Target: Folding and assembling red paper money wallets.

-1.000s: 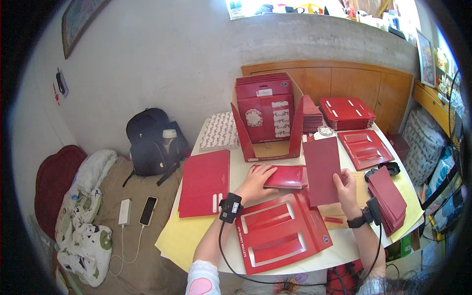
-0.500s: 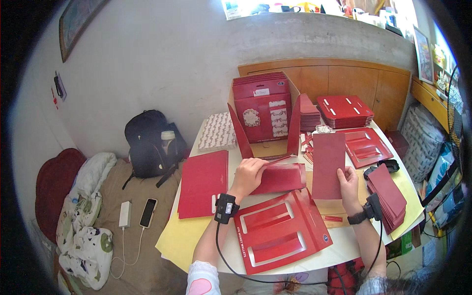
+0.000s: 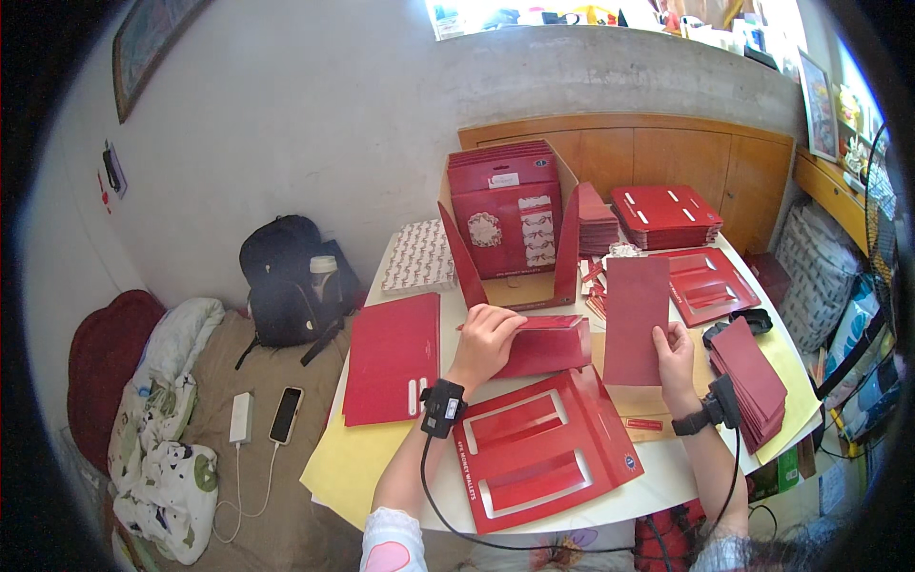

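My left hand (image 3: 488, 341) is closed on the upper left edge of a folded red card (image 3: 545, 349), with a flap partly lifted under the fingertips. My right hand (image 3: 675, 360) pinches a long dark red paper envelope (image 3: 637, 319) by its right edge, holding it upright and apart from the folded card. In front of both hands lies a glossy red cardboard sleeve (image 3: 548, 446) with two cut-out windows, flat on the table. Beside my right wrist sits a fanned stack of dark red envelopes (image 3: 749, 381).
An open box (image 3: 579, 248) holding red packs stands at the back. Around it are a patterned white box (image 3: 419, 257), a stack of red sleeves (image 3: 667, 214) and another windowed sleeve (image 3: 713, 286). Large red sheets (image 3: 393, 357) lie left on the white table (image 3: 610, 505). Cables trail from both wrists.
My left hand tips the folded red card very slightly, and its flap looks a little more raised. My right hand and its envelope hold nearly still.
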